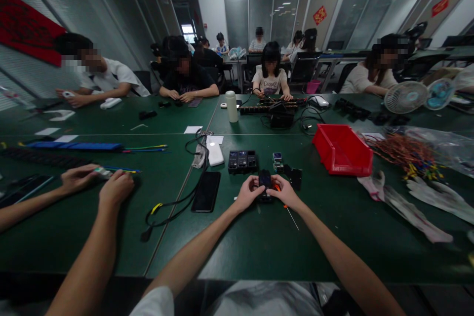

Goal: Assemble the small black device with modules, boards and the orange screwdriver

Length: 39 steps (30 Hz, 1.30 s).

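Clearly, bent fingers of the left hand and right hand, barely parted, grip a boxy black plastic piece above the smooth tabletop's near edge; a thin-shafted orange screwdriver pokes from beneath the right.

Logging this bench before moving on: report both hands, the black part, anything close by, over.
Left hand and right hand holding black part between them. Orange-handled screwdriver at right hand, shaft toward near edge. Black phone beyond left forearm.

Phone on table, left of hands; bin right; wires right of bin.
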Available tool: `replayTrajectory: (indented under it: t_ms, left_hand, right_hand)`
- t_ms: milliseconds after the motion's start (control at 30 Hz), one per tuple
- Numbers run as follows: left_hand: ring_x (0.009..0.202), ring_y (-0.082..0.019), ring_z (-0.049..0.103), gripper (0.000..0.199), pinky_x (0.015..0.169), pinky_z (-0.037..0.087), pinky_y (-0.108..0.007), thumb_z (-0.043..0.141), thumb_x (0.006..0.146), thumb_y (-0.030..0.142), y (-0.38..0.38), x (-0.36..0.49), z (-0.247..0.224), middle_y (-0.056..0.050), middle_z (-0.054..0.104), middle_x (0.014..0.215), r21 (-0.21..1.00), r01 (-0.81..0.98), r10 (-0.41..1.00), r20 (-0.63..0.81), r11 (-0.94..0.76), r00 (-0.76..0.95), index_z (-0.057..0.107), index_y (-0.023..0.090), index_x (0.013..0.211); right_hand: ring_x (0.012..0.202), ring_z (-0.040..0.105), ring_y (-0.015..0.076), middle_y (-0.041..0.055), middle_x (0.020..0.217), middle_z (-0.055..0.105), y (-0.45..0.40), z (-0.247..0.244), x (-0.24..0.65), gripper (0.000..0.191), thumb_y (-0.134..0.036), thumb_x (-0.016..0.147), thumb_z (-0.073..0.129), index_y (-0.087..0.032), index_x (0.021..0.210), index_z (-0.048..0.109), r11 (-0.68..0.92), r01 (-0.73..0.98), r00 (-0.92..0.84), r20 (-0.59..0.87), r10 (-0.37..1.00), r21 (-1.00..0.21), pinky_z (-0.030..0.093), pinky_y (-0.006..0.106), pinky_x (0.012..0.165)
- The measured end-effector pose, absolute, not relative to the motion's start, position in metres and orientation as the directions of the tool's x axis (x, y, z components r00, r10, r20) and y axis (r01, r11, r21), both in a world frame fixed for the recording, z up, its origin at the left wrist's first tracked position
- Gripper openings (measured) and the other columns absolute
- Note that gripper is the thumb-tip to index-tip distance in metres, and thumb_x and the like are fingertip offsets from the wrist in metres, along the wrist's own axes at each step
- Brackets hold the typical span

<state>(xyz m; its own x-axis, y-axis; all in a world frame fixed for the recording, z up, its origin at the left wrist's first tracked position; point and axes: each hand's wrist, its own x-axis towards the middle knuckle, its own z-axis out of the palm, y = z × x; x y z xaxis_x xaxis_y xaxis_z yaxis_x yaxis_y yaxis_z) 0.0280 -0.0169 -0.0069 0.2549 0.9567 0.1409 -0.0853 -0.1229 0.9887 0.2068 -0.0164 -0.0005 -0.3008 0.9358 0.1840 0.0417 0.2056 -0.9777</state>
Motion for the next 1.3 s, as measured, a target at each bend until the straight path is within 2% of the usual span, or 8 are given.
replayTrajectory:
  t_ms: [200,433,767,1000,1300]
  left_hand:
    - [0.078,-0.012,0.058,0.040,0.072,0.045,-0.024,0.067,0.069,0.036,-0.017,0.029,-0.007,-0.004,0.061,0.090,0.993,-0.063,0.962,0.112,-0.100,0.250,0.052,0.014,0.097]
    - [0.076,-0.012,0.058,0.038,0.072,0.046,-0.025,0.066,0.071,0.036,-0.017,0.030,-0.010,-0.004,0.060,0.090,0.991,-0.073,0.958,0.126,-0.111,0.256,0.051,0.014,0.099]
    - [0.081,-0.014,0.058,0.046,0.070,0.047,-0.026,0.068,0.069,0.035,-0.018,0.028,-0.006,-0.007,0.059,0.096,0.992,-0.056,0.949,0.120,-0.108,0.292,0.050,0.015,0.106]
    - [0.078,-0.013,0.057,0.044,0.068,0.045,-0.025,0.069,0.068,0.036,-0.019,0.029,-0.001,-0.005,0.059,0.089,0.994,-0.029,0.948,0.112,-0.108,0.298,0.053,0.014,0.102]
    - [0.082,-0.014,0.059,0.042,0.079,0.046,-0.029,0.069,0.067,0.037,-0.019,0.027,0.003,-0.007,0.062,0.091,0.992,-0.122,0.952,0.065,-0.029,0.298,0.055,0.013,0.099]
  right_hand:
    - [0.090,0.058,0.0198,0.0048,0.097,0.062,-0.018,0.001,0.205,0.045,-0.031,0.064,0.074,-0.019,0.103,0.054,0.215,0.064,-0.310,0.185,0.932,-0.975,0.044,0.034,0.082]
    - [0.090,0.058,0.0197,0.0045,0.096,0.062,-0.018,0.002,0.205,0.045,-0.030,0.064,0.073,-0.019,0.104,0.054,0.218,0.065,-0.319,0.187,0.929,-0.974,0.044,0.035,0.083]
    - [0.091,0.058,0.0198,0.0038,0.094,0.062,-0.016,-0.002,0.206,0.039,-0.033,0.065,0.072,-0.020,0.099,0.056,0.152,-0.010,-0.250,0.149,0.957,-0.988,0.043,0.035,0.086]
    - [0.091,0.058,0.0195,0.0041,0.096,0.061,-0.017,0.001,0.210,0.042,-0.034,0.066,0.072,-0.020,0.102,0.056,0.136,-0.042,-0.249,0.142,0.958,-0.990,0.043,0.036,0.089]
    - [0.093,0.058,0.0201,0.0045,0.096,0.061,-0.016,-0.001,0.207,0.043,-0.034,0.069,0.070,-0.021,0.106,0.054,0.168,-0.009,-0.250,0.165,0.954,-0.986,0.044,0.036,0.086]
